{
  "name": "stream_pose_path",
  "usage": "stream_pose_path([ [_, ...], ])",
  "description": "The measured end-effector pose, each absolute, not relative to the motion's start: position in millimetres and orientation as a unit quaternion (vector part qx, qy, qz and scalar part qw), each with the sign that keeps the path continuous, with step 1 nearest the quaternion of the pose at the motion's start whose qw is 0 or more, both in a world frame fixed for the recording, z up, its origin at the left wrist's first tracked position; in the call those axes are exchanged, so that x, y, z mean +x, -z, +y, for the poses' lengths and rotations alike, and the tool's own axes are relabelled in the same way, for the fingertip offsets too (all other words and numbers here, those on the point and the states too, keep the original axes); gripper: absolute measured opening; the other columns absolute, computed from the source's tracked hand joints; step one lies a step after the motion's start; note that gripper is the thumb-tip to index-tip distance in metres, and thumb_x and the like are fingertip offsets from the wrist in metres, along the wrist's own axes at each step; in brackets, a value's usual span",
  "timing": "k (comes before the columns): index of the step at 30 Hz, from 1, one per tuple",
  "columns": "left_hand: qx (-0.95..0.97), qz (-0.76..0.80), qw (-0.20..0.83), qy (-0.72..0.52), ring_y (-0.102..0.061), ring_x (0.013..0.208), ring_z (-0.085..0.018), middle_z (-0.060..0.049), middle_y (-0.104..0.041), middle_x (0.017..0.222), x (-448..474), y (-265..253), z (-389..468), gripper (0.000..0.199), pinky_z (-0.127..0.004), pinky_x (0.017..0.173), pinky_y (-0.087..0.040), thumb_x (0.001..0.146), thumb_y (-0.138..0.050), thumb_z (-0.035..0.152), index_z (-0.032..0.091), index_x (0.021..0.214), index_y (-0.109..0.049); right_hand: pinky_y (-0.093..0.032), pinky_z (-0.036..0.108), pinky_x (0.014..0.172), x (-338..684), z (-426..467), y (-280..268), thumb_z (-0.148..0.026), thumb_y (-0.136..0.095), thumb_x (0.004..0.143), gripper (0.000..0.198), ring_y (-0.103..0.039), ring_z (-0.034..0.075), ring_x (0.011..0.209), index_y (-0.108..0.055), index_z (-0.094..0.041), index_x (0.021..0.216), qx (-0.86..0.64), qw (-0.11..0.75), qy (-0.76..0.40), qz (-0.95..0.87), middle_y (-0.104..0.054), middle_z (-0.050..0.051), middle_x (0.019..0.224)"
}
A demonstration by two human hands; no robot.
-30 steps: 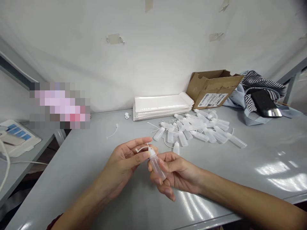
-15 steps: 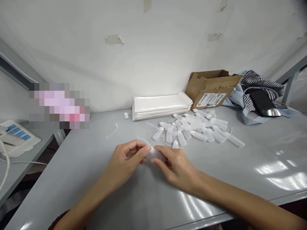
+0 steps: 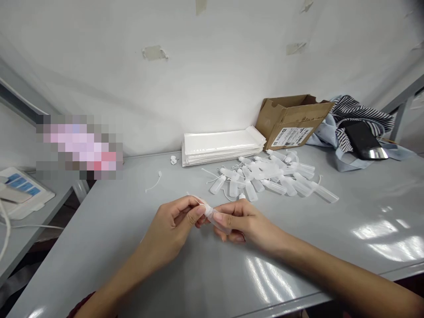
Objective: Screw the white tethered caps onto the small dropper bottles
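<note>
Both of my hands meet over the grey table, around one small translucent plastic squeeze bottle point(image 3: 221, 224). My right hand point(image 3: 243, 221) grips its body, the thumb lying along the top side. At the other end, my left hand point(image 3: 182, 221) pinches the white cap point(image 3: 208, 208) between thumb and fingers. A thin needle tip and a blurred white strap stick out beyond the left fingertips. Just behind the right hand lies a pile of similar bottles point(image 3: 256, 173), several with white caps and thin straps.
A loose strapped cap point(image 3: 159, 174) and small white pieces point(image 3: 173, 160) lie at the left back. White padded envelopes point(image 3: 221, 143) are stacked along the wall beside an open cardboard box point(image 3: 293, 121). Cloth point(image 3: 356, 112) and a black phone-like device point(image 3: 366, 140) are at the right.
My right hand has shifted its grip, with the thumb now over the bottle's upper side and the fingers below. The bottle's strap has turned slightly. My left hand stays at the cap.
</note>
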State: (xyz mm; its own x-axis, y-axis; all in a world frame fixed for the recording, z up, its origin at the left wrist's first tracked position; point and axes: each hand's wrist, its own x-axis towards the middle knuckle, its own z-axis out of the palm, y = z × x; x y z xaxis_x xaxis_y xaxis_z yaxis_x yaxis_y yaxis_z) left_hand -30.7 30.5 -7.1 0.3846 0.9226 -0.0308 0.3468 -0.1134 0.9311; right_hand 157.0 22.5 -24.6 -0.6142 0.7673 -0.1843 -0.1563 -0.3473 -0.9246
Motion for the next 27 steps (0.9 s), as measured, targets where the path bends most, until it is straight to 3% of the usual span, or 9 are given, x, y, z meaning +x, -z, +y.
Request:
stream_pose_path([
  [4, 0.684, 0.435, 0.496, -0.311, -0.054, 0.066, -0.011, 0.004, -0.059, 0.066, -32.1, 2.3, 26.2, 0.021, -0.021, 0.065, -0.043, 0.092, -0.047, 0.032, 0.022, 0.081, -0.061, -0.013, 0.017, 0.036, 161.0, 26.9, 27.5, -0.039, -0.054, 0.091, 0.032, -0.018, 0.001, 0.038, -0.066, -0.009, 0.089, -0.241, 0.259, -0.865, -0.356, -0.046, -0.004, 0.059],
  [8, 0.703, 0.420, 0.489, -0.301, -0.054, 0.067, -0.012, 0.004, -0.060, 0.068, -32.7, 1.0, 23.9, 0.018, -0.022, 0.065, -0.043, 0.093, -0.046, 0.030, 0.023, 0.084, -0.060, -0.014, 0.015, 0.034, 163.8, 31.6, 32.2, -0.037, -0.049, 0.095, 0.037, -0.018, 0.001, 0.037, -0.068, -0.007, 0.089, -0.197, 0.230, -0.903, -0.303, -0.043, -0.004, 0.057],
  [12, 0.728, 0.406, 0.467, -0.294, -0.056, 0.072, -0.012, 0.003, -0.063, 0.076, -33.9, 0.7, 25.0, 0.016, -0.022, 0.067, -0.043, 0.093, -0.047, 0.029, 0.023, 0.089, -0.061, -0.016, 0.015, 0.032, 163.1, 31.6, 31.5, -0.039, -0.047, 0.095, 0.040, -0.018, 0.001, 0.036, -0.068, -0.007, 0.085, -0.216, 0.242, -0.887, -0.329, -0.042, -0.006, 0.052],
  [17, 0.788, 0.390, 0.373, -0.297, -0.058, 0.074, -0.014, 0.000, -0.063, 0.074, -34.7, 3.3, 27.9, 0.017, -0.025, 0.071, -0.043, 0.090, -0.051, 0.027, 0.019, 0.078, -0.060, -0.018, 0.017, 0.034, 158.4, 24.2, 26.6, -0.042, -0.051, 0.092, 0.037, -0.021, 0.002, 0.035, -0.061, -0.012, 0.072, -0.268, 0.288, -0.828, -0.400, -0.044, -0.006, 0.051],
  [20, 0.800, 0.410, 0.319, -0.300, -0.056, 0.073, -0.015, 0.000, -0.061, 0.073, -32.9, 9.0, 28.7, 0.019, -0.025, 0.068, -0.042, 0.088, -0.051, 0.028, 0.019, 0.073, -0.058, -0.019, 0.019, 0.037, 155.4, 21.4, 24.9, -0.046, -0.053, 0.090, 0.043, -0.024, 0.003, 0.037, -0.051, -0.015, 0.059, -0.350, 0.320, -0.758, -0.448, -0.039, -0.007, 0.048],
  [22, 0.793, 0.434, 0.313, -0.292, -0.055, 0.070, -0.015, 0.001, -0.060, 0.071, -31.5, 11.6, 28.9, 0.021, -0.025, 0.067, -0.042, 0.088, -0.052, 0.029, 0.019, 0.070, -0.057, -0.023, 0.019, 0.040, 153.7, 20.6, 23.5, -0.046, -0.054, 0.089, 0.043, -0.029, 0.005, 0.041, -0.052, -0.015, 0.060, -0.426, 0.342, -0.664, -0.511, -0.040, -0.006, 0.048],
  [27, 0.721, 0.505, 0.395, -0.265, -0.051, 0.064, -0.014, 0.002, -0.056, 0.066, -30.8, 7.4, 28.8, 0.034, -0.024, 0.055, -0.038, 0.089, -0.046, 0.042, 0.020, 0.067, -0.059, -0.037, 0.023, 0.053, 151.2, 16.6, 23.7, -0.039, -0.059, 0.087, 0.026, -0.047, 0.011, 0.059, -0.065, -0.015, 0.095, -0.461, 0.367, -0.431, -0.683, -0.058, 0.001, 0.071],
])
